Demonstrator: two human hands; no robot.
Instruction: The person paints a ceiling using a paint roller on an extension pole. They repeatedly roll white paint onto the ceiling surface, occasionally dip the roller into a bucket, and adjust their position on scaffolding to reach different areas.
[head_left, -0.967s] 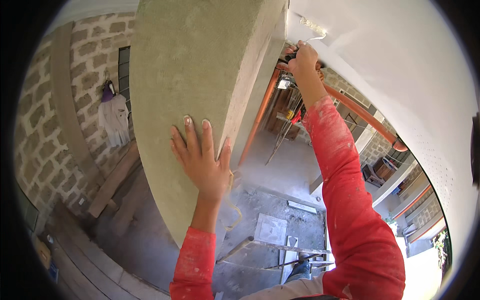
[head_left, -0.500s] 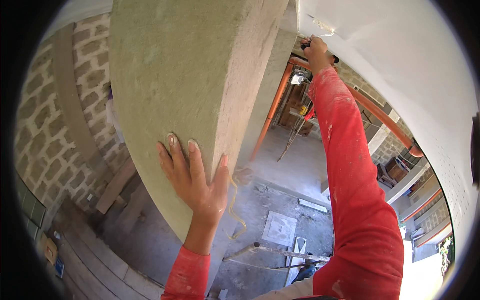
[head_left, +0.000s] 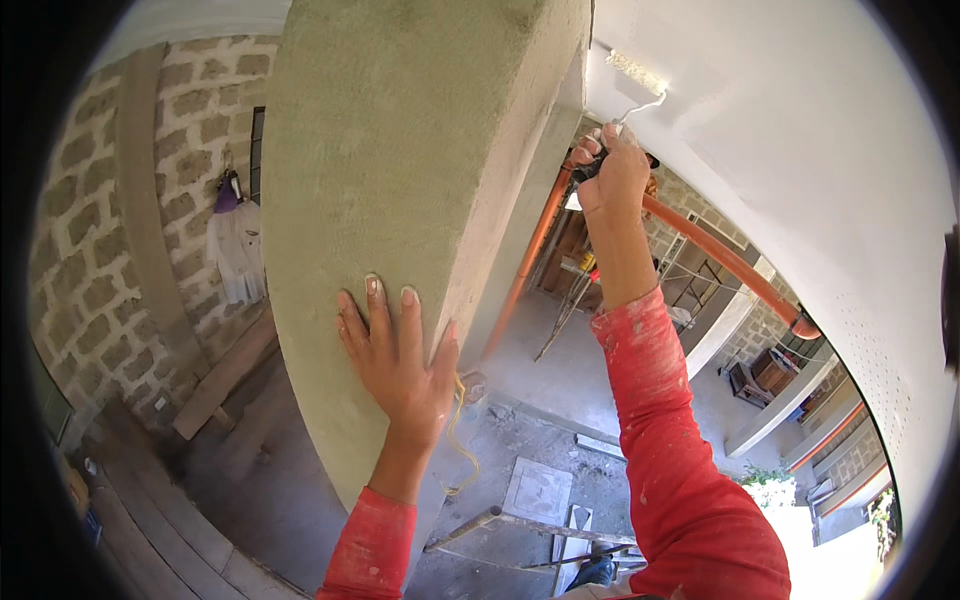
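Observation:
My right hand point(head_left: 618, 172) is raised at the upper right, closed round the dark handle of a small paint roller. The paint roller point(head_left: 637, 73) has a pale, paint-coated sleeve on a bent wire frame, and its sleeve lies against the white ceiling point(head_left: 760, 90). My left hand point(head_left: 402, 365) rests flat with fingers spread on a grey-green plastered beam point(head_left: 385, 170), the thumb at the beam's edge. Pale paint or plaster marks the fingertips. A thin yellow string point(head_left: 460, 440) hangs beside that hand's wrist.
An orange pipe point(head_left: 730, 258) runs under the ceiling to the right. Far below are a concrete floor point(head_left: 510, 350), a square slab point(head_left: 538, 489) and a scaffold pole point(head_left: 465, 528). Wooden planks point(head_left: 160, 510) lie lower left, near a block wall point(head_left: 95, 230) with a hanging white garment point(head_left: 236, 250).
My right hand has drawn back toward me with the roller, whose sleeve and frame now show more fully. My left hand stays flat on the beam while the view has shifted slightly.

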